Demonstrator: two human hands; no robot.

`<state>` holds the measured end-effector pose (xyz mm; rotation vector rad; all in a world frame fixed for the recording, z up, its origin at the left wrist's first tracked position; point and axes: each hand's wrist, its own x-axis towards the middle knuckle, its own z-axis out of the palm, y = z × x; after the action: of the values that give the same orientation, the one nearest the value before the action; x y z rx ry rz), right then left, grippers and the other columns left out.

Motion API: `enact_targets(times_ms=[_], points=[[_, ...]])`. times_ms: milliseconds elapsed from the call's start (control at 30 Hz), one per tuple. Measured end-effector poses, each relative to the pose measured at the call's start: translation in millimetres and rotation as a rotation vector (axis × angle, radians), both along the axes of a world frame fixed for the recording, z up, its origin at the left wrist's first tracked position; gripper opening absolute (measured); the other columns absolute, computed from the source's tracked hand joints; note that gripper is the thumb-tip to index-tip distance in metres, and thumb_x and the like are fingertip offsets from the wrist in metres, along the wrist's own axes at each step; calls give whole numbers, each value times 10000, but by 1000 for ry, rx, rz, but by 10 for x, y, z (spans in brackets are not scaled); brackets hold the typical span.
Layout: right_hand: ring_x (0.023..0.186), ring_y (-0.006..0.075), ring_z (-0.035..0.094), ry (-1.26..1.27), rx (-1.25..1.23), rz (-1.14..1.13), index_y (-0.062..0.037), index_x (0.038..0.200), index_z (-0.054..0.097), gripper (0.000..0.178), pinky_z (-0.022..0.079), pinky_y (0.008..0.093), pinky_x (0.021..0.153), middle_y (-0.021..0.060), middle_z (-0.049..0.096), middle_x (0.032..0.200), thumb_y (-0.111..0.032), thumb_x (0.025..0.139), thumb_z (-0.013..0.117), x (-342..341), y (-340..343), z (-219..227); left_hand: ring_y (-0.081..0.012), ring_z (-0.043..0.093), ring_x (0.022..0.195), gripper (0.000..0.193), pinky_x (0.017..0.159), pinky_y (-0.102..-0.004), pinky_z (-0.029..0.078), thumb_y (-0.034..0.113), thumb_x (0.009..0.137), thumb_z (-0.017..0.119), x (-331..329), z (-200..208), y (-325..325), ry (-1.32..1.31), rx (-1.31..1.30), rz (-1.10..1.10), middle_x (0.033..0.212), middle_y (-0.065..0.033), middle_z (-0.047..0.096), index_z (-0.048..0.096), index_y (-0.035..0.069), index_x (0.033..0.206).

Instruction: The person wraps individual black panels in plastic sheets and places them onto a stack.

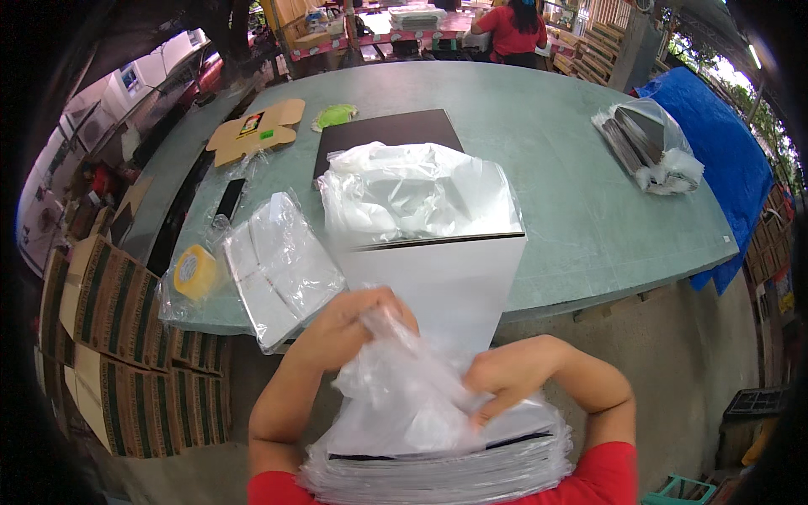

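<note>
My left hand point(358, 324) is closed around the gathered top of a clear plastic bag point(396, 396). My right hand point(518, 374) pinches the same bag lower down, on its right side; motion blurs both the fingers and the film. The bag spreads over a thick stack of flat, plastic-wrapped sheets point(438, 475) close against my body, between my forearms. Just beyond my hands, a large white panel or box side point(429, 282) stands at the table's near edge. On top of it sits a heap of white, plastic-wrapped material point(404, 194).
The green table point(572, 168) carries a dark board point(387, 130), a flattened cardboard box point(252, 130), a yellow tape roll point(195, 271), bagged white pieces point(282, 261) and another plastic bundle point(648, 147). Cardboard cartons point(126, 337) stack at left. A blue tarp point(715, 143) hangs right. A person point(513, 29) works behind.
</note>
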<state>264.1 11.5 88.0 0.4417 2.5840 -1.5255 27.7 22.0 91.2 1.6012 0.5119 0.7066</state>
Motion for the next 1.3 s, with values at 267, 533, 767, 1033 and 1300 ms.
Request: enact_targets(times_ms=[267, 533, 767, 1033, 1300], points=[[752, 277, 563, -178, 862, -48, -43, 880, 567, 215, 423, 341, 781, 100, 569, 737, -138, 693, 517, -120, -286, 76, -296, 573, 603, 110, 586, -389, 445, 160, 716, 491, -294, -555, 190, 1260, 926, 118, 642, -113, 562, 520, 56, 737], [751, 270, 578, -590, 781, -67, -58, 800, 576, 215, 451, 391, 690, 117, 596, 751, -139, 601, 591, 78, 131, 103, -232, 570, 645, 109, 535, -370, 459, 127, 687, 482, -311, 1, 131, 1109, 979, 46, 734, -96, 568, 557, 73, 745], [718, 259, 578, -611, 1072, -62, -81, 732, 583, 153, 422, 449, 743, 90, 590, 712, -213, 663, 547, 252, 117, -317, -190, 564, 591, 138, 517, -335, 479, 169, 713, 500, -485, -413, -122, 1218, 1133, 7, 676, -114, 576, 534, 35, 719], [689, 177, 513, 208, 702, -1304, -32, 860, 522, 296, 412, 307, 636, 91, 520, 769, -8, 570, 577, 516, 440, -115, -160, 544, 600, 138, 518, -307, 421, 124, 704, 575, -900, -660, -205, 713, 366, 535, 601, -103, 527, 548, -9, 677], [1065, 317, 365, -25, 1172, -1155, -96, 1122, 481, 668, 333, 379, 883, 134, 405, 1143, 129, 494, 478, 279, 183, -304, -263, 521, 746, 502, 624, -314, 441, -83, 627, 502, -527, -463, 271, 772, 876, 937, 978, -127, 499, 483, 63, 1107]])
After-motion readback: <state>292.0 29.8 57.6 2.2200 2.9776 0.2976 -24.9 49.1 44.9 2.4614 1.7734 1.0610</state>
